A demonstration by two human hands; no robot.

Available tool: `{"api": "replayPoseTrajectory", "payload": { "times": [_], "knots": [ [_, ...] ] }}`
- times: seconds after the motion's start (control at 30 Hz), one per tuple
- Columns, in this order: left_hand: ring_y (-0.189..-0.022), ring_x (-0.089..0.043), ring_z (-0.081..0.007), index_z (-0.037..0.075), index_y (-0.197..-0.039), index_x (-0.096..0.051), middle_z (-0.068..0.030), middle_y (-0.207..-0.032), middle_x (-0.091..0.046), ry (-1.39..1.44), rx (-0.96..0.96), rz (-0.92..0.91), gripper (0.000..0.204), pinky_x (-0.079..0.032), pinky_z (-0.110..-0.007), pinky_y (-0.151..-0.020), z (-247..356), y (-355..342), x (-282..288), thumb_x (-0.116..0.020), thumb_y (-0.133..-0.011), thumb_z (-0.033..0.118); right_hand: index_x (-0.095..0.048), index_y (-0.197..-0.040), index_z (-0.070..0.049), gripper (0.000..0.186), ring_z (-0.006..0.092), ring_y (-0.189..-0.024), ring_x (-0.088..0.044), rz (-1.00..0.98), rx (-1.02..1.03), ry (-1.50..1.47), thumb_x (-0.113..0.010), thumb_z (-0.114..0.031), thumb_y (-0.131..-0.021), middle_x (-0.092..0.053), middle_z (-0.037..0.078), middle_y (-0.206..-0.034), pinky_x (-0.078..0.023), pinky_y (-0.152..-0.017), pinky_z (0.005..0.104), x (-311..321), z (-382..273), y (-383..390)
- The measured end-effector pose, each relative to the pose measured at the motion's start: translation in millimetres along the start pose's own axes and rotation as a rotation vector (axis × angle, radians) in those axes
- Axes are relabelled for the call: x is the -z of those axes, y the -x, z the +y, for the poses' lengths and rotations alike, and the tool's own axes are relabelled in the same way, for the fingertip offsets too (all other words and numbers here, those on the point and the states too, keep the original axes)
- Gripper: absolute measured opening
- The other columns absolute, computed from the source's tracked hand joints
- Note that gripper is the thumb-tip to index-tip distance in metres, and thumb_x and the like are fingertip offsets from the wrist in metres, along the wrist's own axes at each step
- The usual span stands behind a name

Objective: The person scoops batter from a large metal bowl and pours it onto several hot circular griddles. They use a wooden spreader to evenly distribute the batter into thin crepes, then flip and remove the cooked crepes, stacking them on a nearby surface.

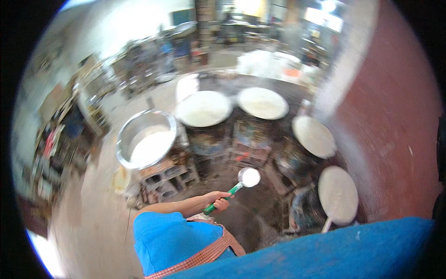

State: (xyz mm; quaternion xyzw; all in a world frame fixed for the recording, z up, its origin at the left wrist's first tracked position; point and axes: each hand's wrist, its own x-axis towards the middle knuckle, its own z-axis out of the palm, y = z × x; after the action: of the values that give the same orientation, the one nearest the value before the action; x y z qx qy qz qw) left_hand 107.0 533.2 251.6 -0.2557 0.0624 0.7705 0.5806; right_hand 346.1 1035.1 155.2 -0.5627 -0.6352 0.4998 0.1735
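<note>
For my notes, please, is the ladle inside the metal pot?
No, the hand holds the ladle clear of the metal pot.

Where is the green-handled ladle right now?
Just below centre in the head view: the ladle is gripped in the left hand, right of the large metal pot.

i get motion blur across the background, fisheye bend and black corners at the rim. upper-left wall blown out, bright light glaring upper right. middle floor dim; ladle fairly readable.
</note>
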Motion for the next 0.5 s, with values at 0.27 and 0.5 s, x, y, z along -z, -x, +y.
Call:
{"api": "replayPoseTrajectory", "payload": {
  "times": [0.27, 0.5],
  "knots": [
    [-0.05, -0.039, -0.0065, 0.019, -0.136, -0.026, -0.0024, -0.075, -0.043, -0.431, -0.922, 0.032, 0.053, -0.031, -0.018, -0.034, 94, 268, 106, -0.051, -0.09, 0.011, -0.06, -0.103, -0.001, 0.03, 0.0244, -0.079, -0.061, -0.854, 1.022, 0.519, -0.06, -0.023, -0.082, -0.065, 0.015, -0.085, -0.045, -0.071, 0.0355, -422, -207, 230],
    [-0.042, -0.038, -0.0093, 0.008, -0.101, -0.037, -0.0025, -0.059, -0.041, -0.216, -0.994, 0.521, 0.019, -0.03, -0.024, -0.035, 273, 379, 289, -0.051, -0.089, 0.011, -0.064, -0.082, -0.009, 0.03, 0.032, -0.07, -0.063, -0.833, 1.76, 1.286, -0.054, -0.037, -0.079, -0.065, 0.014, -0.076, -0.047, -0.063, 0.0437, -661, -257, 546]
  ]
}}
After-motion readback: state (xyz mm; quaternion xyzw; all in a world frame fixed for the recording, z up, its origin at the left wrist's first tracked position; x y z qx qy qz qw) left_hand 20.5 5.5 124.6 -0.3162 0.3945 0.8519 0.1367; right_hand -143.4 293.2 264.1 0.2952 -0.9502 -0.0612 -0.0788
